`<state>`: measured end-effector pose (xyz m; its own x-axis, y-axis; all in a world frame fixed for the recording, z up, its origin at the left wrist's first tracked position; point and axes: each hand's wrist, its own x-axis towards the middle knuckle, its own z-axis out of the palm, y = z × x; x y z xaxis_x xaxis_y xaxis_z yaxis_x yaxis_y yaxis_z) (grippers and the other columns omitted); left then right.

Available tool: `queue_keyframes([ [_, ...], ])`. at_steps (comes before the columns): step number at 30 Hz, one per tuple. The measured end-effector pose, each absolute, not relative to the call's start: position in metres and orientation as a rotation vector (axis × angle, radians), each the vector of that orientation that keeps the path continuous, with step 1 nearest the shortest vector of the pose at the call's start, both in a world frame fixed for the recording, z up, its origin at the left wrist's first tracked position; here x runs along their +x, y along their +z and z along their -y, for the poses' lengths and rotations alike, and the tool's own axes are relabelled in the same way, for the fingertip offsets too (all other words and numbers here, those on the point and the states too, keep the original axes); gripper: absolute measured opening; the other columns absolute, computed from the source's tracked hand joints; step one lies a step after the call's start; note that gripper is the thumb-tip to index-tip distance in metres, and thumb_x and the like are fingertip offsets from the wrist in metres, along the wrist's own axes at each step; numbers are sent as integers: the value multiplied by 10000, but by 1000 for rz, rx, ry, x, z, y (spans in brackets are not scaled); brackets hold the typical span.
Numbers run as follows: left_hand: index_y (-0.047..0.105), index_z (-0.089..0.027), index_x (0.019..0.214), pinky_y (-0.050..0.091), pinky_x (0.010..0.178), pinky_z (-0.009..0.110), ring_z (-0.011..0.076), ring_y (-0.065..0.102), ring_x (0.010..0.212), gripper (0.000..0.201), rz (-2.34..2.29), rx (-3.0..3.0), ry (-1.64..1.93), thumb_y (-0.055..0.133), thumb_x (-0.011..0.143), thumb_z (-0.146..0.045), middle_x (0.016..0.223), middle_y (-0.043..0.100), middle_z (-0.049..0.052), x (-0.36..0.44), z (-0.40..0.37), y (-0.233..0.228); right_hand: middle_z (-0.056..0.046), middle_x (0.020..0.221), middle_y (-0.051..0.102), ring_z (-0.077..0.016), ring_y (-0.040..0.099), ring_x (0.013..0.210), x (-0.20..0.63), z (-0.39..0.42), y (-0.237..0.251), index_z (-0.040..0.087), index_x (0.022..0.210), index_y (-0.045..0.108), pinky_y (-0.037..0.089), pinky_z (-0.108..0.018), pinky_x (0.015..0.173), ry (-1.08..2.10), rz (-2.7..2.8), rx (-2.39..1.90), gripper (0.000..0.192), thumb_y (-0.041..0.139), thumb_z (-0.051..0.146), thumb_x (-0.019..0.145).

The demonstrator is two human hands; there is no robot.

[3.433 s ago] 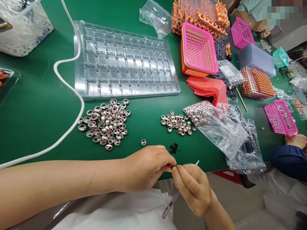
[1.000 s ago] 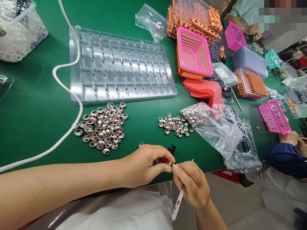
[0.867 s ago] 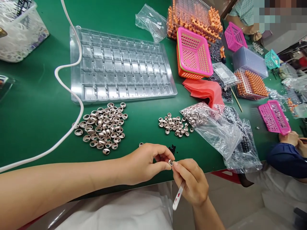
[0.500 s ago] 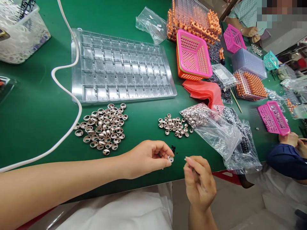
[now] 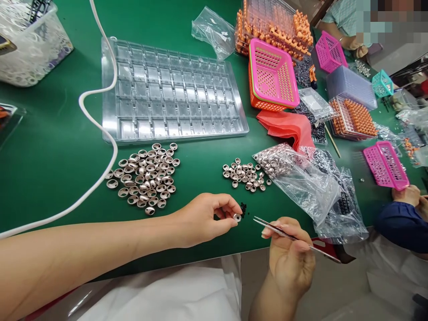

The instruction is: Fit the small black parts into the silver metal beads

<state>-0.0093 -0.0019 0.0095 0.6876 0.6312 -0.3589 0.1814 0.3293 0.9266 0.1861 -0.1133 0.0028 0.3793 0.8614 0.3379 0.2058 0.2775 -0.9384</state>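
Note:
Between the thumb and fingers of my left hand (image 5: 209,219) is a small silver ring-shaped part (image 5: 237,217). My right hand (image 5: 292,254) grips metal tweezers (image 5: 282,232), their tips pointing left toward the ring part but apart from it. Just beyond my left fingertips lies a little cluster of tiny black pieces (image 5: 243,208). Farther back is a small pile of silver ring parts (image 5: 248,176). A larger pile of similar, bigger ring parts (image 5: 147,178) lies to the left, above my left forearm.
A clear compartment tray (image 5: 177,93) lies behind the piles, with a white cable (image 5: 80,100) across its left side. To the right are a plastic bag of ring parts (image 5: 297,174), red cloth-like sheets (image 5: 287,127) and stacked baskets (image 5: 274,76). Co-workers' hands (image 5: 406,195) show at far right.
Tweezers now show in my right hand, lying across its fingers; before, only pinched fingertips were visible. The ring part in my left hand has turned slightly, and the view has shifted a little.

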Motion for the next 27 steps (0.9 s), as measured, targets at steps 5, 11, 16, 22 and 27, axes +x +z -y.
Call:
queue_keyframes([
  [5, 712, -152, 940, 544, 695, 230, 139, 654, 730, 150, -792, 1400, 388, 640, 842, -239, 810, 724, 22, -11, 4, 4, -56, 973, 644, -168, 701, 782, 179, 119, 6, 213, 1119, 650, 637, -316, 592, 684, 1156, -1288, 179, 574, 146, 972],
  [11, 721, -162, 963, 550, 701, 230, 136, 677, 733, 148, -785, 1528, 426, 625, 865, -219, 842, 742, 26, -12, 5, -2, -77, 999, 738, -235, 744, 894, 176, 129, -2, 219, 1132, 665, 679, -428, 709, 497, 1382, -1385, 272, 634, 65, 910],
  [16, 730, -164, 961, 553, 692, 228, 137, 684, 736, 152, -797, 1562, 414, 627, 860, -214, 850, 751, 27, -12, 5, -1, -78, 1014, 746, -230, 743, 908, 176, 130, -6, 216, 1131, 668, 674, -427, 741, 425, 1470, -1399, 300, 642, 35, 893],
  [22, 735, -154, 966, 555, 696, 228, 135, 686, 735, 170, -790, 1566, 422, 620, 859, -219, 854, 752, 30, -12, 5, -1, -78, 1014, 745, -229, 736, 920, 175, 129, -4, 209, 1144, 666, 663, -429, 752, 432, 1493, -1410, 325, 639, 13, 886],
  [27, 739, -155, 981, 556, 700, 231, 137, 691, 742, 186, -791, 1571, 424, 618, 857, -223, 866, 755, 32, -12, 6, -2, -68, 1005, 746, -222, 738, 908, 176, 128, -5, 214, 1134, 666, 663, -411, 741, 426, 1503, -1410, 343, 634, -5, 871],
])
